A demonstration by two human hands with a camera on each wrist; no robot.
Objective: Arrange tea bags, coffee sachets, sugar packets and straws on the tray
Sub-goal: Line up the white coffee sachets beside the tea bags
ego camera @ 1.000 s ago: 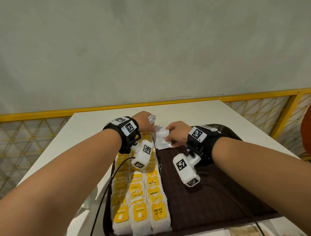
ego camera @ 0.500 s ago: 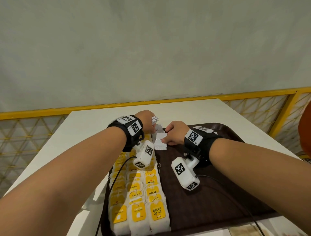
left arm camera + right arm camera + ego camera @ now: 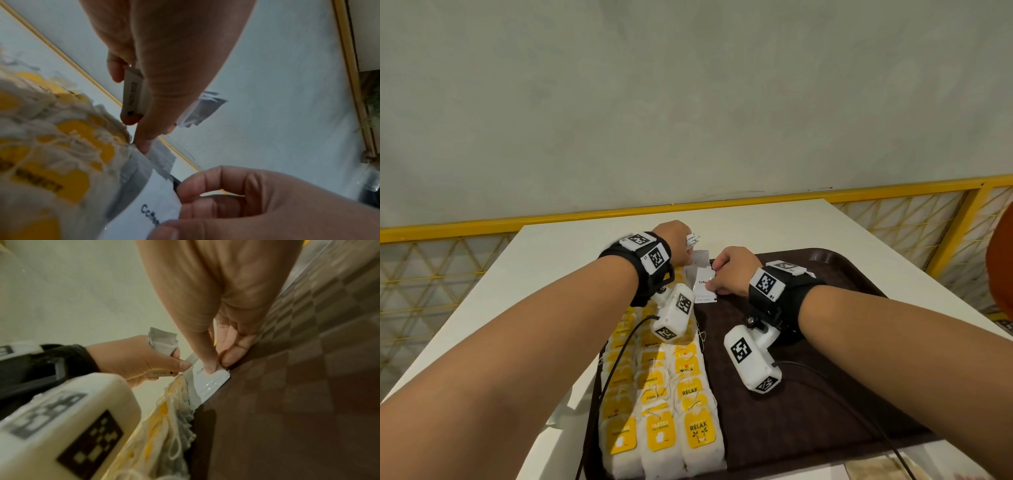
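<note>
A white coffee sachet (image 3: 704,285) lies flat on the brown tray (image 3: 825,404), near the tray's far edge and just right of the tea bags. Its print begins "Coffe" (the rest sits under a thumb). The right hand (image 3: 732,275) pinches this sachet: in the right wrist view the thumb (image 3: 208,363) presses down on its top face while the curled fingers meet its far edge at the tray surface. A second sachet (image 3: 700,257) lies partly beneath it, toward the far edge.

The left hand (image 3: 674,241) hovers over the tray's far left corner, closed around a small stack of sachets (image 3: 133,92) held upright between thumb and fingers, with their crimped tops (image 3: 163,341) sticking out above the fist. Its extended fingertip (image 3: 144,144) touches the edge of the lower sachet where that meets the tea bags.

The tea bags (image 3: 664,404) fill the left side of the tray in three overlapping rows running from the near edge to the far edge, each with a yellow tag (one reads "RELAX") and loose string.

The tray rests on a white table (image 3: 551,274), toward its right side. Behind the table runs a yellow railing (image 3: 482,229) in front of a grey wall.
</note>
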